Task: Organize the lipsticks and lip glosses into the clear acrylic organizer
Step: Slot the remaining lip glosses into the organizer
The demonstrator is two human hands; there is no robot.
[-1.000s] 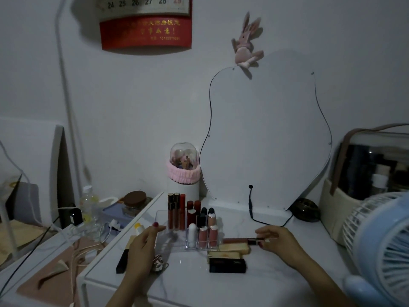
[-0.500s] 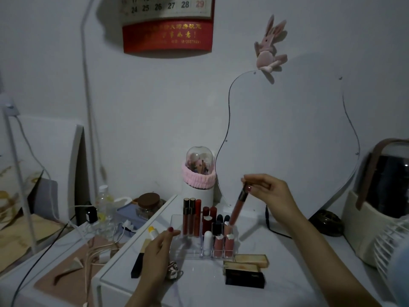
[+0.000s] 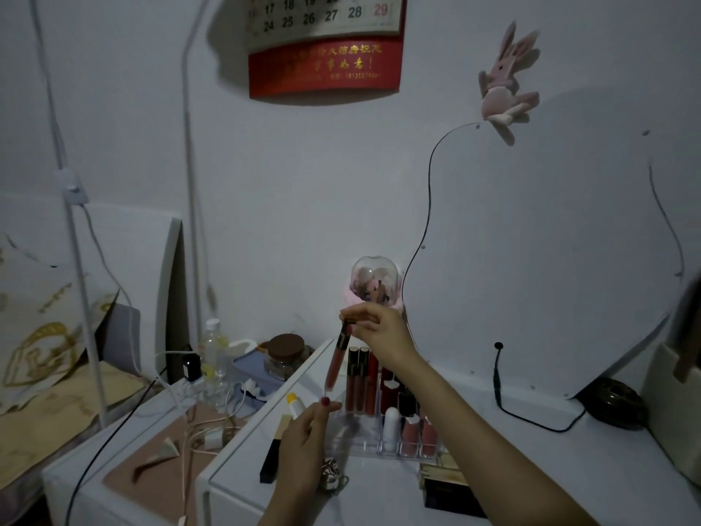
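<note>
My right hand (image 3: 383, 330) pinches the dark cap of the lip gloss (image 3: 335, 364), so the tube hangs below my grip, long axis near upright and tilted slightly, its base over the back-left corner of the clear acrylic organizer (image 3: 373, 444) on the worktop (image 3: 531, 461). My left hand (image 3: 303, 438) rests at the organizer's left edge, fingers fairly straight, one fingertip just beside the tube's base. Half a second ago the tube hung further right, over the filled middle slots.
</note>
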